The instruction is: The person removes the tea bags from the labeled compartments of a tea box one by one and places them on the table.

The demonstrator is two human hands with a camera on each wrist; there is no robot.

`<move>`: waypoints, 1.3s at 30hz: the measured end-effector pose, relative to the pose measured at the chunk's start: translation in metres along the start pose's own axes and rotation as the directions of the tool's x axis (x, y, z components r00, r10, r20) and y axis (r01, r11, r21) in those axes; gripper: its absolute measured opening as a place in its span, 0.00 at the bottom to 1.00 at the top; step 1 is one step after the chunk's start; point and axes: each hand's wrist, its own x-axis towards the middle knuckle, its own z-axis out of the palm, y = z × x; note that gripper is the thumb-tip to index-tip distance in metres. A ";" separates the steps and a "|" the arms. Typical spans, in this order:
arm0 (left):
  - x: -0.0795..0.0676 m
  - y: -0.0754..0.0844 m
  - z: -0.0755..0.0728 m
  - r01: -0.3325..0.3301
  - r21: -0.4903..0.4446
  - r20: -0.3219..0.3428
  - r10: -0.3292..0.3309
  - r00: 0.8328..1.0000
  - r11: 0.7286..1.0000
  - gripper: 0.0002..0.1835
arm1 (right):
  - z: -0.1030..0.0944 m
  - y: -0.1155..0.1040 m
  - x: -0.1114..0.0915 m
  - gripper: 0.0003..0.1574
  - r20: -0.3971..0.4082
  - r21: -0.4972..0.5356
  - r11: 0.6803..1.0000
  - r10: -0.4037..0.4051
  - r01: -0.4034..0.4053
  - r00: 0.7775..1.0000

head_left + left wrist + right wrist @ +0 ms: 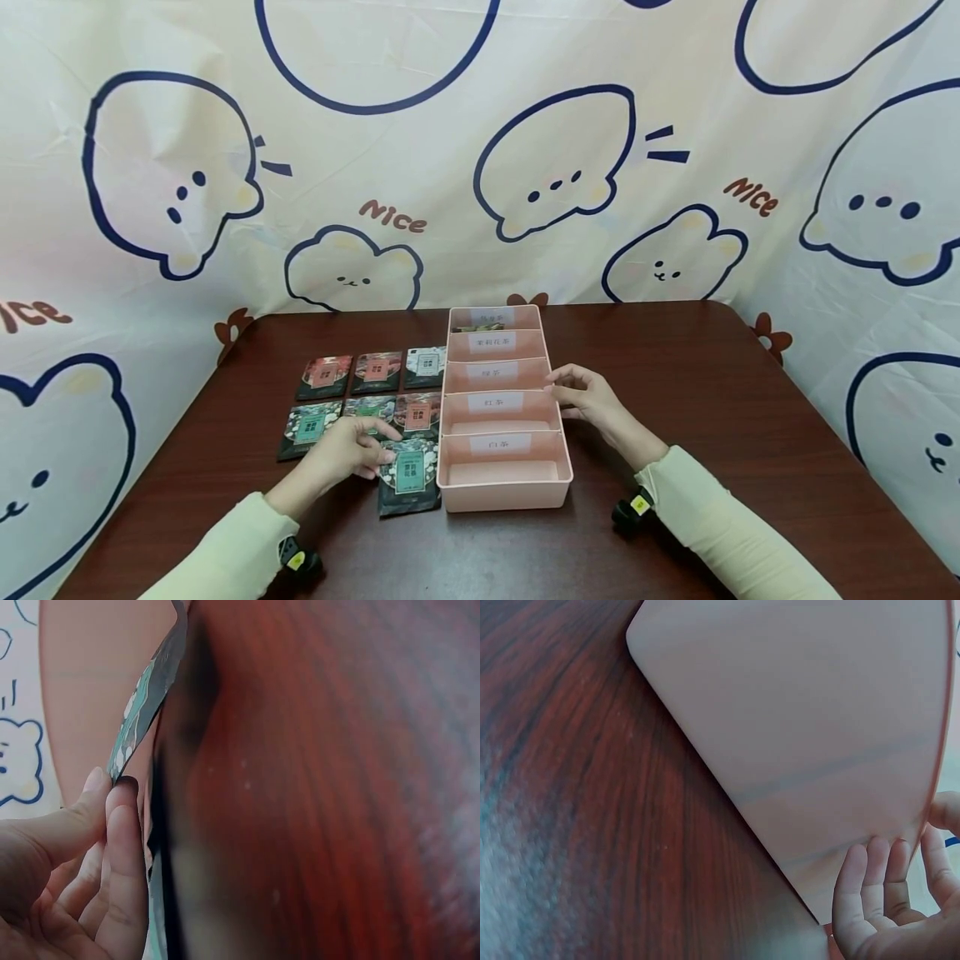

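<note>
My left hand (pixel 341 458) pinches the left edge of a tea sachet (pixel 410 473) with a green label, between thumb and fingertips. In the left wrist view the sachet (pixel 146 697) stands edge-on, tilted up from the tabletop. A long pink divided box (pixel 506 498) lies just right of it, its compartments marked with white paper labels. My right hand (pixel 596 406) grips the box's right rim near the middle; the right wrist view has the thumb at the rim and the other fingers (pixel 876 874) against the outer wall.
Left of the box lie more tea sachets in rows, among them a red-labelled sachet (pixel 377 371), a white-labelled sachet (pixel 426 367) and a green-labelled sachet (pixel 309 427). Some packets (pixel 480 328) lie in the box's farthest compartment. A printed curtain (pixel 450 167) hangs behind the brown table (pixel 675 358).
</note>
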 end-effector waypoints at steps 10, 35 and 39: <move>-0.001 -0.005 0.007 -0.002 0.013 0.033 0.002 0.999 1.000 0.13 | -0.001 -0.001 0.000 0.14 -0.003 -0.016 1.000 0.010 -0.010 1.000; 0.001 -0.003 0.014 0.014 0.203 -0.028 -0.008 1.000 0.979 0.11 | 0.000 -0.003 -0.001 0.17 -0.001 -0.035 0.999 0.011 -0.011 1.000; 0.002 -0.002 0.015 0.009 0.214 -0.030 -0.003 1.000 0.977 0.11 | 0.000 -0.003 -0.001 0.17 0.003 -0.020 1.000 0.013 -0.013 1.000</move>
